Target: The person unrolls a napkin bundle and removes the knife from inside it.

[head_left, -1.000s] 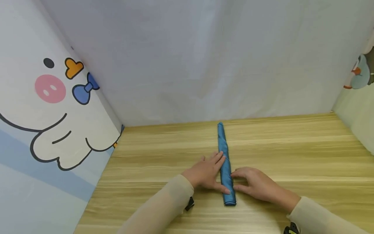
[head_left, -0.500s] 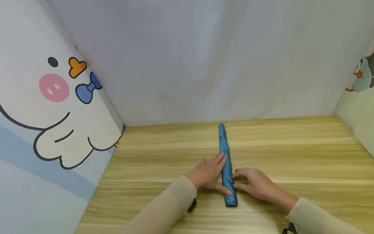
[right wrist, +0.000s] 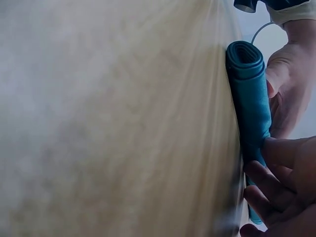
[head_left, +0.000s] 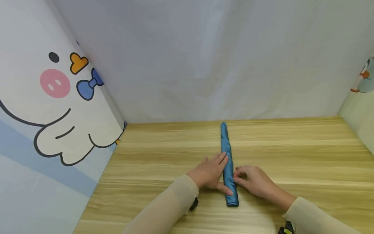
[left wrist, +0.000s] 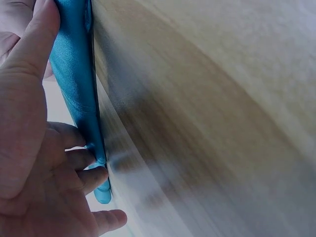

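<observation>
A blue, satiny rolled-up cloth (head_left: 227,162) lies lengthwise on the wooden table, thicker at the near end and narrower toward the back. Its spiral of layers shows at the near end in the right wrist view. My left hand (head_left: 208,172) rests along its left side with fingers spread, the thumb on the cloth near the close end and the fingertips on its middle. From the right, my right hand (head_left: 255,182) pinches the side of the roll between thumb and forefinger, and the cloth wrinkles there. In the left wrist view, the left fingers (left wrist: 74,182) lie straight beside the roll.
The wood-grain table (head_left: 163,143) extends on both sides of the roll. A pale grey sheet (head_left: 204,65) stands behind it, with a cartoon-printed panel (head_left: 52,107) on the left and a pale green panel (head_left: 359,120) on the right.
My right thumb and forefinger have closed together on the cloth's right side, puckering it. The left hand stays in place on the roll. The head view has shifted slightly.
</observation>
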A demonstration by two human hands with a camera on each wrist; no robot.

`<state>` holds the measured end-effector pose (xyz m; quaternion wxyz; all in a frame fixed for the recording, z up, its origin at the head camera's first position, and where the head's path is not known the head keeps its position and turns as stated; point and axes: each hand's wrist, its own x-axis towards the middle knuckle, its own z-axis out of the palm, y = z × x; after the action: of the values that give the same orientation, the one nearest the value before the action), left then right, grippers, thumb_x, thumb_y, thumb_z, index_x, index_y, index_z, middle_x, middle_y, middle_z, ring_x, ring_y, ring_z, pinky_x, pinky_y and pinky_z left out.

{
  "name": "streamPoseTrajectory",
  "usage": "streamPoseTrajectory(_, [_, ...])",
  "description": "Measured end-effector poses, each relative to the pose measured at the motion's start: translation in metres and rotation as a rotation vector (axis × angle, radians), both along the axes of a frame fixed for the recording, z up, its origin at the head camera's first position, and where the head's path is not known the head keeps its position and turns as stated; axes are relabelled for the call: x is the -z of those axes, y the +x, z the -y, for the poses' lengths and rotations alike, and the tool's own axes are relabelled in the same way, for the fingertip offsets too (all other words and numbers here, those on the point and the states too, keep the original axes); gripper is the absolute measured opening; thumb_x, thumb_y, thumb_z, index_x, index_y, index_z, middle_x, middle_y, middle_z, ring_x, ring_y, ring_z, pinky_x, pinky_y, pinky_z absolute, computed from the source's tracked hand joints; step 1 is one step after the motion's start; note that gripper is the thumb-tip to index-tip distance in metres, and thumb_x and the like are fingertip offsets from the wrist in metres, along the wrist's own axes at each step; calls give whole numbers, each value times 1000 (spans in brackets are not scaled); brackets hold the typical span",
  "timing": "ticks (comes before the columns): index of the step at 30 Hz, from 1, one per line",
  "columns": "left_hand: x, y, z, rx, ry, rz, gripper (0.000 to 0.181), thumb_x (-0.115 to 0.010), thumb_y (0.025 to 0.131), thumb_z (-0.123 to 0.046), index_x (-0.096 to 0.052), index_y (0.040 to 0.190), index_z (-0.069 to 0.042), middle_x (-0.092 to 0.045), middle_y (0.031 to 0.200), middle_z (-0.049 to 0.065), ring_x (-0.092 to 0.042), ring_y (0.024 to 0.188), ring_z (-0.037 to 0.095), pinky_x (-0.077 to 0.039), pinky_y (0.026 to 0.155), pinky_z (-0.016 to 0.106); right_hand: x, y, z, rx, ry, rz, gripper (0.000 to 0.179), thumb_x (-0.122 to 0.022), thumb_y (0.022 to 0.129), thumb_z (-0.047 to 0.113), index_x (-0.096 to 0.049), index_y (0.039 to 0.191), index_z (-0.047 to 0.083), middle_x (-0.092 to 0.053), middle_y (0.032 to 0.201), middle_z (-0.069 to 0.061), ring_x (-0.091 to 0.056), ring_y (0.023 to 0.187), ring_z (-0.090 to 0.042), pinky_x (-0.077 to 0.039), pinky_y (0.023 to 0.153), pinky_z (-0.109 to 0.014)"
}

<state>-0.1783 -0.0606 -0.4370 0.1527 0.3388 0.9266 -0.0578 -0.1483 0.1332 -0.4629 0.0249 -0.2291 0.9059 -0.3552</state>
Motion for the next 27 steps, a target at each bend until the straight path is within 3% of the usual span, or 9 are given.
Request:
streamPoseTrajectory(5, [0, -1, 0, -2, -3, -2, 127, -30, 52, -91, -3, 148, -13, 2, 153, 4, -4, 138, 19, -25, 101, 52, -1, -1, 1, -34, -3, 25, 17, -68, 83, 13, -61, 73, 25, -64, 93, 7, -52, 112, -26, -43, 88, -44])
streamPoseTrajectory(17, [0, -1, -2, -13, -15, 11, 128, -30, 51, -92, -1, 148, -14, 3, 153, 3, -3, 138, 19, -23, 102, 52, -8, -2, -3, -119, 18, 106, 19, -59, 90, 14, -55, 73, 21, -58, 118, -9, -45, 119, -32, -35, 94, -51])
streamPoseTrajectory(24, [-2, 0, -3, -16, -19, 25, 128, -30, 51, -92, -1, 148, -14, 3, 153, 4, -2, 138, 19, -21, 103, 51, -11, -5, -8, -198, -2, 156, 17, -53, 94, 15, -55, 78, 19, -60, 109, -3, -40, 123, -34, -32, 96, -52])
streamPoseTrajectory(27, [-2, 0, -4, -20, -22, 33, 128, -30, 51, -92, 0, 148, -14, 3, 153, 3, -1, 138, 19, -20, 104, 51, -10, -5, -10, -189, -25, 172, 14, -55, 93, 19, -57, 79, 21, -60, 112, -4, -42, 122, -32, -34, 95, -51])
